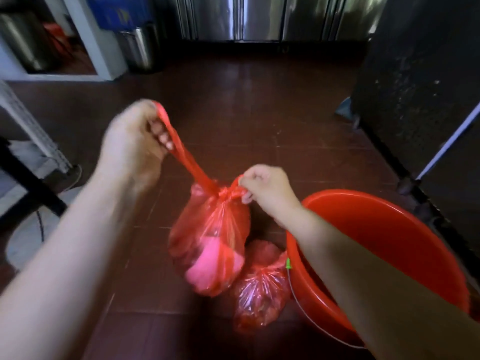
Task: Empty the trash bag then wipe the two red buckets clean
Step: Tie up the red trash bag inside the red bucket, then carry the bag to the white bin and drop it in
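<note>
At the far left a grey metal rack (33,126) stands on dark legs, with a pale round patch on the floor beneath it. Behind it, up in the left corner, a steel canister (140,48) stands by a white post, and a blue crate (114,11) sits just above it.

The left hand (132,141) is raised above the dark red tiled floor (233,113). Its fingers (162,136) are curled tightly round one long, stretched handle strip of a red trash bag (207,245), pulling that strip up and to the left. The strip runs down from the fist to the knot at the bag's neck.

The bag hangs in the air between the two hands, over the floor, just left of the bucket. It is translucent, and something pink shows through its lower part. A second red bag (259,289), knotted shut, lies below and slightly right of it, touching the bucket's wall.

The right hand (267,188) is lower and close to the knot. Its fingers pinch the other, short handle loop right at the neck of the hanging bag.

To the right, a large red bucket (389,229) stands on the floor, its thin wire handle hanging down the near side; the right forearm crosses over its rim. Only one bucket is in view. Behind it rises a dark speckled cabinet (420,74), with a pale pole (452,141) leaning against it. Steel appliance doors (259,16) line the back.
</note>
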